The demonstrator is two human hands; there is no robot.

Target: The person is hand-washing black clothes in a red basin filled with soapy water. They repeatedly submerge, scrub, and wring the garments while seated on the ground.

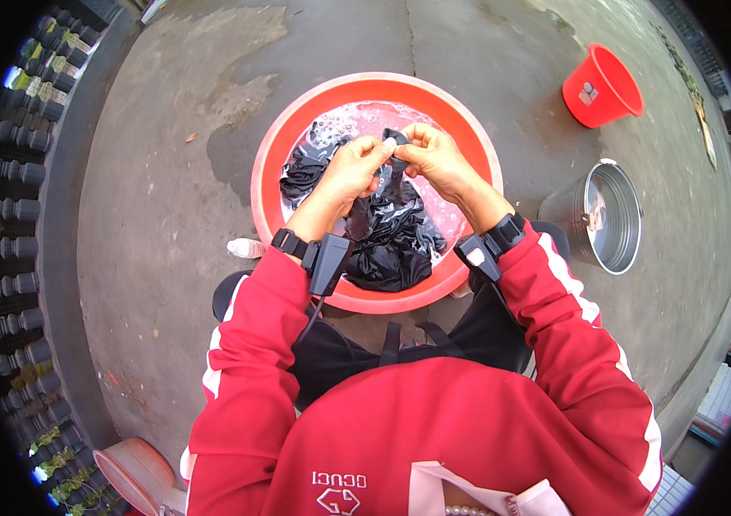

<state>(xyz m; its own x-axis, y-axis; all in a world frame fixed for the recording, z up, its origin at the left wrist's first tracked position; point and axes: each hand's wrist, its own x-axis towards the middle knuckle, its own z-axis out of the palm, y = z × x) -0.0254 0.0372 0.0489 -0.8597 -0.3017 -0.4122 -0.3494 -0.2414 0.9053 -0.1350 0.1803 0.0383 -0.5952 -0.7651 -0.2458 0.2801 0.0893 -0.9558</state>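
Note:
A large red plastic basin point(375, 301) stands on the floor before me, holding soapy water point(446, 209) with foam and a wet black garment point(391, 245). Over the middle of the basin, my left hand point(355, 164) and my right hand point(436, 158) come together. Between them they pinch a raised dark part of the cloth point(396, 137), thumbs and fingertips closed on it. The rest of the garment hangs down and lies bunched in the water. Black devices are strapped to both my wrists.
To the right are a red plastic bucket point(597, 90) and a metal bucket point(617, 219). A plastic bottle point(246, 248) lies left of the basin. Another basin point(136, 474) is at the lower left. A balustrade point(11, 209) runs along the left of the partly wet concrete floor point(152, 258).

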